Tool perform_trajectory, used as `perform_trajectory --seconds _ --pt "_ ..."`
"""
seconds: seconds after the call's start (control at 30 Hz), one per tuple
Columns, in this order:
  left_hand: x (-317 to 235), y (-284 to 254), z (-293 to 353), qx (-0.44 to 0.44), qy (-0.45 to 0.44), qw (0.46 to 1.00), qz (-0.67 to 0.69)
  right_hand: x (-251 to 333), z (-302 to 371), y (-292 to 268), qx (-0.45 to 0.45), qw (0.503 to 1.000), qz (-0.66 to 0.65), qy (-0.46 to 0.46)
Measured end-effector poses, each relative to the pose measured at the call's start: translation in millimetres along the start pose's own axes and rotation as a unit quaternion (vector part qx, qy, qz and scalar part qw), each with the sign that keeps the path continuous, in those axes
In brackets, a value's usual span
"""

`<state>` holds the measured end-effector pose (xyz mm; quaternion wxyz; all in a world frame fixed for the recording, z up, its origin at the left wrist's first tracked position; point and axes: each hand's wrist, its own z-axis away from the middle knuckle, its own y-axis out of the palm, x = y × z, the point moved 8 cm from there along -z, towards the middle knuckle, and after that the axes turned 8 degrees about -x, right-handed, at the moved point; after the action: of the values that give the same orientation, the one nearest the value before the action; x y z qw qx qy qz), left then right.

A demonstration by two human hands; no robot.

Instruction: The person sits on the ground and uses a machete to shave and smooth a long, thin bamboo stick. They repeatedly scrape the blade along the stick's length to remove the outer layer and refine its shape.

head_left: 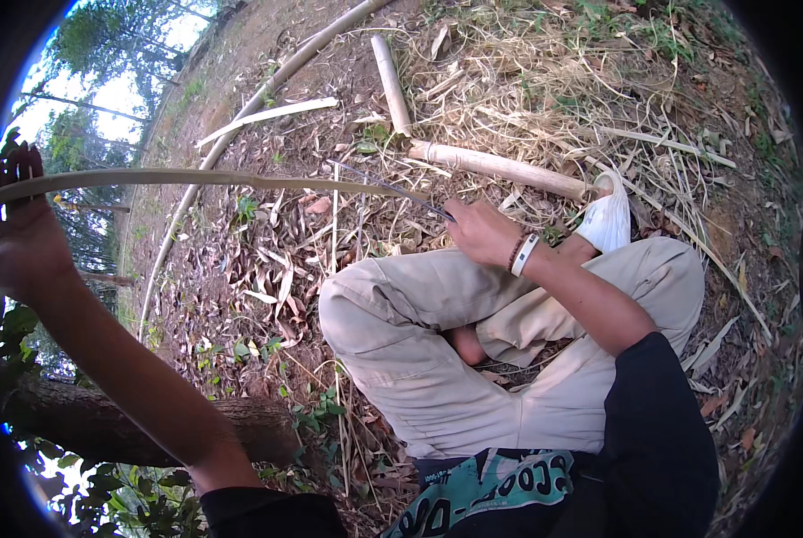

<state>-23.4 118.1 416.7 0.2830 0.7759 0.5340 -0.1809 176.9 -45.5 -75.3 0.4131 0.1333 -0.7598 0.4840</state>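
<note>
Crossed legs (pixel 419 323) in pale trousers, on leaf litter (pixel 280 278). Right hand (pixel 487 231) just beyond the nearer knee: fingers curled closed about the grip of a knife (pixel 428 207), thin blade slanting up-left. Strip (pixel 150 177) runs in the air from near that hand, its right end by the blade – contact unclear – to the left hand (pixel 29 251), out at far left. There the fingers point up past the strip; too dark to tell how tightly closed. Beyond: cut stems (pixel 491 166), pale shavings (pixel 545 90), long pole (pixel 285 72).
</note>
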Motion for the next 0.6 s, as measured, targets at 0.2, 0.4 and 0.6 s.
perform_trajectory --seconds 0.2,0.4,0.6 --pt "131 -8 137 0.018 -0.111 0.984 0.137 0 2 3 0.119 0.965 -0.178 0.154" --pt "131 -26 176 -0.177 -0.049 0.982 0.039 55 22 -22 0.082 0.997 -0.01 -0.01" --pt "139 -33 178 -0.247 -0.075 0.965 0.04 -26 6 2 0.169 0.979 0.093 0.064"
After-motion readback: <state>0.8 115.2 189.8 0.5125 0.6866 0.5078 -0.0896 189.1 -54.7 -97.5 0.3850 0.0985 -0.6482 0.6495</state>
